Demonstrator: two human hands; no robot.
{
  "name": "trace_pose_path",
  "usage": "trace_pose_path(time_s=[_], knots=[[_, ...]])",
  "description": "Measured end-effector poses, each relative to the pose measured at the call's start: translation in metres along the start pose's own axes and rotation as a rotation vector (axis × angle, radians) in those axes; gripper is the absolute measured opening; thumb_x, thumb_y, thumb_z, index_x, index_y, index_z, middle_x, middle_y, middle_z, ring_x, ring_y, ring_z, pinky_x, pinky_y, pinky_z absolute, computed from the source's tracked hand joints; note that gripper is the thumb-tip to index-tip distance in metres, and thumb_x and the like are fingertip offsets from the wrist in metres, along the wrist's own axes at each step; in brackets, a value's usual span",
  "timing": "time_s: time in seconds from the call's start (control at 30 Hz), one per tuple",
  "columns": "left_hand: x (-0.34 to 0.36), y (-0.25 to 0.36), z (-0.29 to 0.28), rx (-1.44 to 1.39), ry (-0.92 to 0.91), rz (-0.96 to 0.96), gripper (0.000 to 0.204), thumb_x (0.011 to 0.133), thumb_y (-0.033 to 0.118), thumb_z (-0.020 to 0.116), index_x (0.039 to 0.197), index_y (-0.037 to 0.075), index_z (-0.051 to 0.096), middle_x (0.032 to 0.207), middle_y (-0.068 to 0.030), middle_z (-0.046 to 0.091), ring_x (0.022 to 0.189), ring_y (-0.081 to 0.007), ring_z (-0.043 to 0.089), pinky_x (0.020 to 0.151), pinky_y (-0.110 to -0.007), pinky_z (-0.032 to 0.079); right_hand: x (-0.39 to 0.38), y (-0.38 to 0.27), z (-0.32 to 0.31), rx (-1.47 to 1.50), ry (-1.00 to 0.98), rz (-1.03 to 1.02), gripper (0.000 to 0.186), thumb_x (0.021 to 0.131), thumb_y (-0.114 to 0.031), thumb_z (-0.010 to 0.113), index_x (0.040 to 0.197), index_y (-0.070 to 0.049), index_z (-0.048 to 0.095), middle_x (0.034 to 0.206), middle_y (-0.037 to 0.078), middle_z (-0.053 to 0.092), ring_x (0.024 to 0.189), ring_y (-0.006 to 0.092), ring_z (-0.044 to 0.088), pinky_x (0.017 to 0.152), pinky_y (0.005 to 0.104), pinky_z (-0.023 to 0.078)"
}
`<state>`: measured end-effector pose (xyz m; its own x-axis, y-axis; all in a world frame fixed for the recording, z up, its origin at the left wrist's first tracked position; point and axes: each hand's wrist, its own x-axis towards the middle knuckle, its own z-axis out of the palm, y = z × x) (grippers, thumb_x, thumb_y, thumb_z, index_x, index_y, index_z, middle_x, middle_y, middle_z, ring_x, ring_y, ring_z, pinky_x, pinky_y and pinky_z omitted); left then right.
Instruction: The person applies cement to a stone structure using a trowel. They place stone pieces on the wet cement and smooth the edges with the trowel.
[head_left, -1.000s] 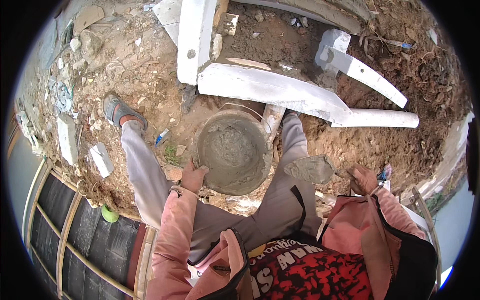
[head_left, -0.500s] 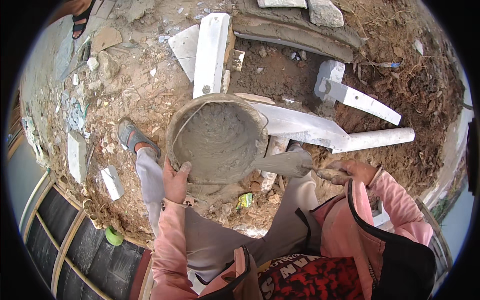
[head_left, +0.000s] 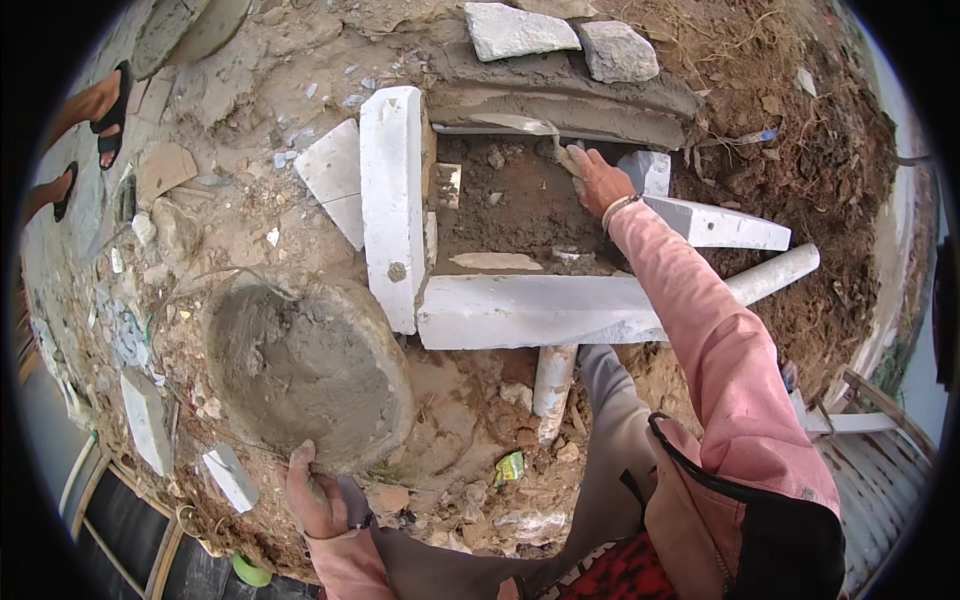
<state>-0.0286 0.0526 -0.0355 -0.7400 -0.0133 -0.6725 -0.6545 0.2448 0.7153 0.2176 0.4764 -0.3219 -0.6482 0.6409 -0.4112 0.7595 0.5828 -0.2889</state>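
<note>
My left hand [head_left: 312, 490] grips the near rim of a mortar-caked bucket [head_left: 390, 390], which holds wet grey mortar [head_left: 295, 360] at lower left. My right hand [head_left: 595, 180] is wrapped round the handle of a trowel [head_left: 520, 124], whose blade lies along the far inside edge of a rough frame of white blocks, against a mortar-coated strip [head_left: 600, 116]. White blocks form the left side [head_left: 390, 200] and near side [head_left: 520, 310], with dark rubble and mortar [head_left: 510, 210] inside.
Stone chunks [head_left: 520, 30] top the far strip. Pale pipes [head_left: 555, 385] lie at the near and right sides. Another person's sandalled foot [head_left: 110, 130] is at upper left. Broken tiles [head_left: 325, 175], loose blocks [head_left: 145, 420] and dark soil [head_left: 780, 180] surround the frame. Bamboo poles [head_left: 100, 480] edge the lower left.
The bucket has shifted down and left with my left hand on it. My right hand and trowel have moved up from beside the bucket into the block frame.
</note>
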Motion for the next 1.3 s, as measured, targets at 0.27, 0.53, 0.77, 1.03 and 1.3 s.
trace_pose_path(time_s=[0.27, 0.53, 0.77, 1.03, 1.3], knots=[[-0.014, 0.016, 0.012, 0.107, -0.014, -0.013, 0.056, 0.080, 0.007, 0.060, 0.133, -0.002, 0.042, 0.119, -0.0147, 0.057, 0.108, -0.0263, 0.058, 0.095, -0.041, 0.046, 0.111, 0.012, 0.068, -0.012, 0.048, -0.148, 0.072, 0.079, -0.012, 0.065, 0.142, -0.024, 0.033, 0.119, 0.012, 0.053, 0.098, 0.0370, 0.061, 0.080, 0.0464, 0.052], [-0.017, 0.024, 0.013, 0.231, 0.086, -0.190, 0.074, 0.078, 0.014, 0.063, 0.143, 0.004, 0.029, 0.134, -0.0169, 0.047, 0.119, -0.0356, 0.049, 0.101, -0.052, 0.040, 0.102, 0.045, 0.096, 0.026, -0.075, -0.224, 0.064, 0.082, -0.012, 0.060, 0.141, -0.023, 0.038, 0.112, 0.015, 0.055, 0.097, 0.0385, 0.060, 0.083, 0.0457, 0.050], [-0.014, 0.016, 0.016, -0.095, 0.072, -0.211, 0.057, 0.080, 0.009, 0.060, 0.133, 0.000, 0.041, 0.120, -0.0172, 0.056, 0.109, -0.0318, 0.057, 0.094, -0.047, 0.047, 0.133, 0.018, 0.088, -0.023, 0.117, -0.172, 0.059, 0.086, -0.018, 0.059, 0.141, -0.021, 0.036, 0.111, 0.016, 0.055, 0.095, 0.0388, 0.061, 0.082, 0.0459, 0.050], [-0.017, 0.019, 0.017, 0.023, 0.070, -0.124, 0.058, 0.080, 0.010, 0.060, 0.133, 0.000, 0.040, 0.121, -0.0170, 0.055, 0.110, -0.0323, 0.056, 0.095, -0.048, 0.046, 0.126, 0.001, 0.078, 0.013, 0.058, -0.072, 0.059, 0.084, -0.014, 0.060, 0.139, -0.020, 0.039, 0.118, 0.014, 0.054, 0.098, 0.0369, 0.061, 0.084, 0.0457, 0.050], [-0.022, 0.018, 0.016, 0.036, 0.021, -0.104, 0.060, 0.079, 0.012, 0.060, 0.134, -0.001, 0.039, 0.126, -0.0181, 0.053, 0.113, -0.0334, 0.054, 0.098, -0.049, 0.044, 0.103, 0.021, 0.084, 0.023, 0.027, -0.215, 0.069, 0.081, -0.011, 0.060, 0.143, -0.021, 0.032, 0.110, 0.018, 0.053, 0.095, 0.0398, 0.059, 0.080, 0.0469, 0.050]])
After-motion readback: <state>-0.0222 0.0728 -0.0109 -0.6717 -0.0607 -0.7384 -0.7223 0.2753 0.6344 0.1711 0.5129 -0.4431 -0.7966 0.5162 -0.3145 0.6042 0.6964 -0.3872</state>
